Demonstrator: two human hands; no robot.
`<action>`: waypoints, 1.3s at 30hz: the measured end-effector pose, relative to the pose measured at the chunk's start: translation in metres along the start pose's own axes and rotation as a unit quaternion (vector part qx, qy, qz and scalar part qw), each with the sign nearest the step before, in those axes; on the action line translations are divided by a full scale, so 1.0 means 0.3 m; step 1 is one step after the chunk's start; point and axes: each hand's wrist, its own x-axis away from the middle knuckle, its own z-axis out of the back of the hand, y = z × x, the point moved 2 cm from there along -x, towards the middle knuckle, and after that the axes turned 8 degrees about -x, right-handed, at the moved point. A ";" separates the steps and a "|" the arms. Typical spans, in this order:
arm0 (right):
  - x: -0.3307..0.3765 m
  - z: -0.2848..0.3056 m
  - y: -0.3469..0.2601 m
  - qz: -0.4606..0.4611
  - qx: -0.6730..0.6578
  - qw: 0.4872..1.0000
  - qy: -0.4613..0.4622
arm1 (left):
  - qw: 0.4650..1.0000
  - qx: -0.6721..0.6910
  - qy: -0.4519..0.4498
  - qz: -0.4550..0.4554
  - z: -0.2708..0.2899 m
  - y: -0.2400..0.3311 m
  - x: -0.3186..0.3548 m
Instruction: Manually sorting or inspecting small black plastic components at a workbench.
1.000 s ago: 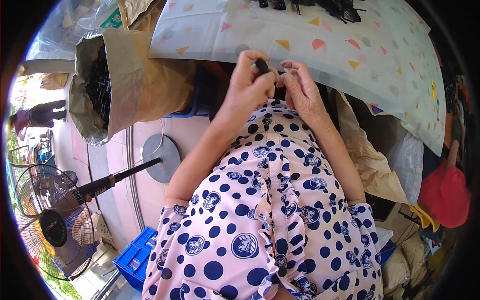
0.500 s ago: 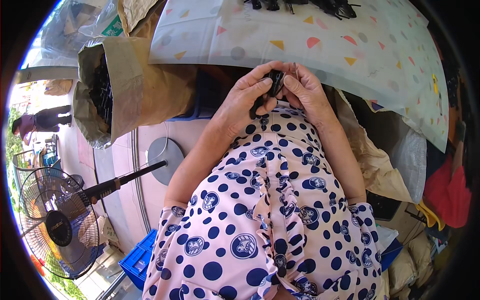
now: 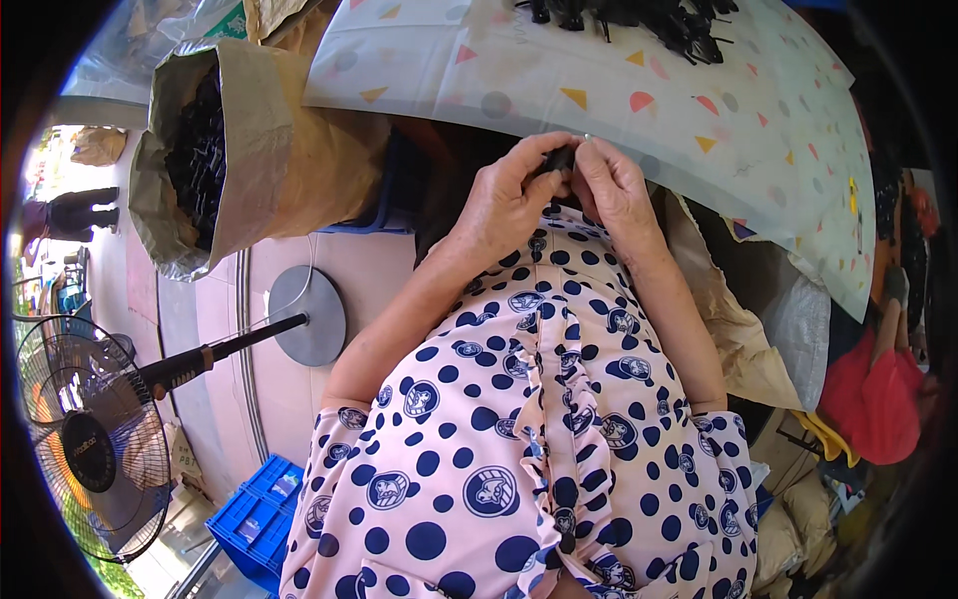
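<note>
My left hand [image 3: 507,198] is closed around a small black plastic part [image 3: 559,160], held just in front of the cloth-covered table's near edge. Most of that part is hidden by my fingers, so its exact kind does not show. Close against it, my right hand [image 3: 616,188] has thumb and forefinger pressed together. A tiny pale tip shows at those fingertips; what they pinch is too small to name. Beyond both hands, a heap of black plastic parts [image 3: 639,20] lies on the patterned tablecloth [image 3: 479,70].
To the left, an open paper sack [image 3: 299,150] holds many black parts. A standing fan [image 3: 95,449] and a blue crate [image 3: 257,519] are on the floor at left. Brown paper [image 3: 733,339] hangs at right, near a person in red [image 3: 878,409].
My hands have drawn closer around the black part, which now shows less. The right fingertips have closed together. The whole view has shifted slightly.
</note>
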 end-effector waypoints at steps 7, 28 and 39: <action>0.022 -0.094 -0.019 -0.061 -0.019 0.998 -0.021 | 0.998 -0.038 0.055 0.019 0.038 -0.009 0.009; -0.204 -0.015 -0.056 -0.094 0.050 0.975 -0.193 | 0.930 -0.301 0.183 -0.107 0.214 0.129 0.003; -0.523 0.168 -0.145 0.294 0.607 0.721 0.161 | 0.568 -0.773 0.259 -0.111 0.875 0.313 0.023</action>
